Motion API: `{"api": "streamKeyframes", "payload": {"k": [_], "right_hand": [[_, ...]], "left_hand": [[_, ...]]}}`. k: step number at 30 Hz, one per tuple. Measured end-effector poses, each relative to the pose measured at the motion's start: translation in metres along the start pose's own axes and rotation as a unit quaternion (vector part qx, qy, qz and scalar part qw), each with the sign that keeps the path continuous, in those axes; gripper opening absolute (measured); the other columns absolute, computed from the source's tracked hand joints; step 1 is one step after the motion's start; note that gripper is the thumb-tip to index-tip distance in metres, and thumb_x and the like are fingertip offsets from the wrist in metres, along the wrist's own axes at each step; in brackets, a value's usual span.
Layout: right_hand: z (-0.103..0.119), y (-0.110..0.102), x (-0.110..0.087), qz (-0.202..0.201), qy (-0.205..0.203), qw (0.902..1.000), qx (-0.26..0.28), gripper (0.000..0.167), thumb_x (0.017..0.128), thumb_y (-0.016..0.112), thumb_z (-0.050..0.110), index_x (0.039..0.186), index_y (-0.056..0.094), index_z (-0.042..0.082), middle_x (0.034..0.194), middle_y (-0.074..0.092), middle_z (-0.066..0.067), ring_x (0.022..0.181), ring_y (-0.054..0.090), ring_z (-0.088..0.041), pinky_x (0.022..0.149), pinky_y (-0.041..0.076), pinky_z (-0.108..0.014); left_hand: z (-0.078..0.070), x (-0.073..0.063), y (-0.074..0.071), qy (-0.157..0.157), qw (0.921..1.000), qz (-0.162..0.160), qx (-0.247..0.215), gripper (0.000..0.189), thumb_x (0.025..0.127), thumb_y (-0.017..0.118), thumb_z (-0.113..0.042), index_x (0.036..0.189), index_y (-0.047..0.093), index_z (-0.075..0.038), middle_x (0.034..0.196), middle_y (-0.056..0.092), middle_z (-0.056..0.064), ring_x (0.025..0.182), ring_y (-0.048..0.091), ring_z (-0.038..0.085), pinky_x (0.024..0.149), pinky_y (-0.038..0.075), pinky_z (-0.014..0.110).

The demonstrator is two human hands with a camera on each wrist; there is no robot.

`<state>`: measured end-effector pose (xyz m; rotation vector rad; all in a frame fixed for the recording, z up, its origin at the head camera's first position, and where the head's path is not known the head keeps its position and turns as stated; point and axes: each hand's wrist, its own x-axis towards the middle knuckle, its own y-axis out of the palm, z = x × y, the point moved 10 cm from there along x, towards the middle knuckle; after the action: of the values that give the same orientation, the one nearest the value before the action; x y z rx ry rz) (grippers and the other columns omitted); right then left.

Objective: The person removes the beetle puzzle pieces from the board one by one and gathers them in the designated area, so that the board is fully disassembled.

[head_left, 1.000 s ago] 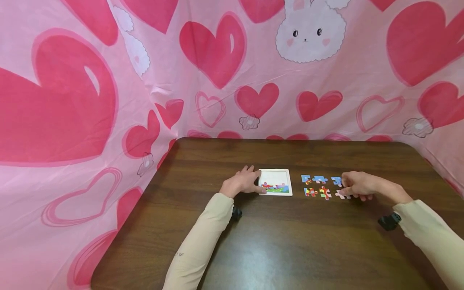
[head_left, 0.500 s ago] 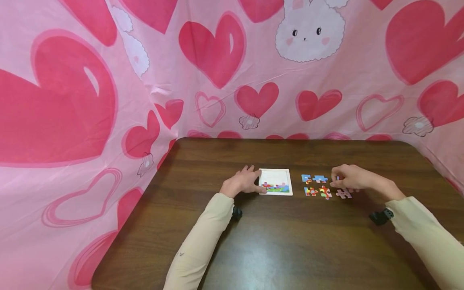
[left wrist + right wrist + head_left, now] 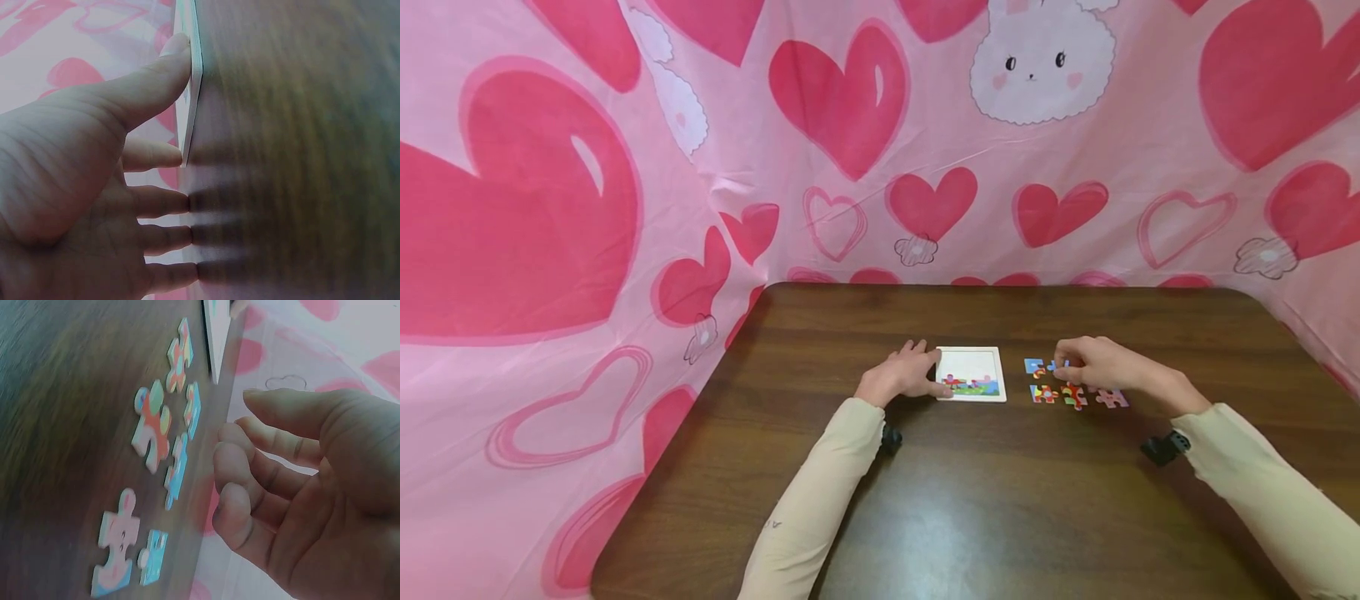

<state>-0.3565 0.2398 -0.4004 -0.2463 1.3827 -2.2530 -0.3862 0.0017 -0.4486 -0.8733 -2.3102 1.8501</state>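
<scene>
My left hand (image 3: 901, 372) rests at the left side of a white-framed puzzle board (image 3: 970, 363), which has a strip of picture along its near side. In the left wrist view the thumb (image 3: 159, 75) lies on the board's edge and the other fingers reach down to the table. My right hand (image 3: 1111, 367) hovers over loose jigsaw pieces, its fingers loosely bent and holding nothing in the right wrist view. Below it lie a blue piece (image 3: 177, 472), a red-green piece (image 3: 154, 428), a pink piece (image 3: 119, 534) and a light-blue piece (image 3: 153, 557).
Between the board and my right hand lie a blue corner piece (image 3: 1033, 366) and an orange-red piece (image 3: 1043, 394). The brown wooden table (image 3: 925, 500) extends toward me. A pink heart-patterned cloth (image 3: 1045, 158) hangs behind it.
My right hand has moved left from the rightmost pieces to above the blue piece in the middle, uncovering the pink one on its way. The left hand and the board have stayed put.
</scene>
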Motion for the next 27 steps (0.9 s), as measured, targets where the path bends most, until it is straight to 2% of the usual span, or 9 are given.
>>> {"api": "streamKeyframes", "payload": {"k": [11,18,24,27], "right_hand": [[0.026,0.003,0.013,-0.028,-0.028,0.999,-0.018,0.008,0.091,0.069,0.02,0.092,0.062,0.017,0.07,0.059,0.006,0.053,0.052,-0.007,0.057,0.045,-0.025],[0.042,0.017,0.023,-0.018,-0.048,0.9987,-0.008,0.009,0.093,0.068,0.022,0.095,0.062,0.015,0.067,0.057,0.005,0.052,0.049,-0.007,0.054,0.043,-0.025],[0.054,0.024,0.028,-0.015,-0.064,0.9978,-0.008,0.008,0.092,0.068,0.019,0.095,0.062,0.015,0.072,0.059,0.007,0.058,0.052,-0.008,0.059,0.044,-0.025],[0.057,0.029,0.031,-0.005,-0.063,0.9979,0.009,0.008,0.092,0.068,0.017,0.094,0.062,0.014,0.071,0.059,0.006,0.054,0.054,-0.009,0.054,0.046,-0.024]], "left_hand": [[0.0,0.0,-0.002,0.002,1.0,-0.003,0.006,0.085,0.086,0.066,-0.058,0.155,0.032,-0.021,0.164,0.021,0.011,0.153,0.013,0.033,0.123,0.016,0.052],[-0.002,-0.001,-0.001,0.003,1.0,-0.001,0.003,0.085,0.086,0.067,-0.056,0.154,0.033,-0.02,0.164,0.021,0.011,0.153,0.014,0.033,0.123,0.017,0.051],[-0.002,-0.001,-0.001,0.003,1.0,-0.002,0.008,0.085,0.086,0.066,-0.056,0.154,0.032,-0.019,0.164,0.022,0.012,0.153,0.015,0.033,0.123,0.017,0.051],[-0.002,-0.001,-0.001,0.001,1.0,-0.003,0.009,0.085,0.086,0.067,-0.056,0.154,0.032,-0.019,0.164,0.022,0.012,0.153,0.016,0.033,0.123,0.018,0.051]]}}
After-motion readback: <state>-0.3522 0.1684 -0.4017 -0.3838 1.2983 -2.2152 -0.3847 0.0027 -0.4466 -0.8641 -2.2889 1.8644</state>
